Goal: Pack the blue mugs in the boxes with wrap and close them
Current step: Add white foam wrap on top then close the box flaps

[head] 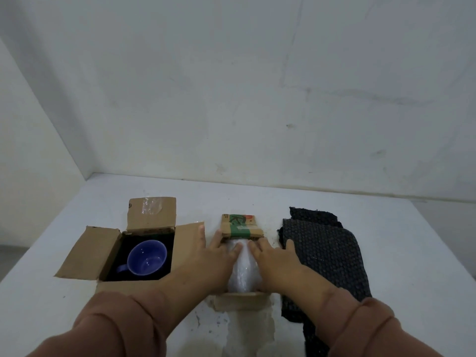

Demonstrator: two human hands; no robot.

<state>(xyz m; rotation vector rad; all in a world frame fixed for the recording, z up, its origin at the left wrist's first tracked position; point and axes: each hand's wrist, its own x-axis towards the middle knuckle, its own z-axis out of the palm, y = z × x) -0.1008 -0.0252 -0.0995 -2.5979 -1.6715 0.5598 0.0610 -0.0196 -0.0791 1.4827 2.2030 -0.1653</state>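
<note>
1. Two cardboard boxes stand on the white table (386, 253): a larger one on the left and a smaller one in the middle.
2. The larger box (90, 256) is open, with its flaps spread outward; clear tape shows on the far flap.
3. One blue mug (147, 257) is in plain view. It sits upright and unwrapped inside the larger box, on a dark lining, with its handle toward the near left.
4. The smaller box (242, 226) is also open. Its far flap carries green and red printing, and a near flap lies toward the person.
5. One bundle of clear bubble wrap (243, 271) sits in the smaller box; what it encloses cannot be made out through the plastic.
6. Two hands are in view, both with brownish-pink sleeves at the wrists.
7. The left hand (208, 261) lies on the left side of the bundle, fingers spread flat and pressing against the wrap.
8. The right hand (277, 264) lies on the right side of the bundle, fingers likewise splayed and flat on the wrap; neither hand is curled around anything.
9. One pile of black bubble wrap (327, 258) lies on the table just right of the smaller box; how many sheets it holds cannot be counted.
</note>
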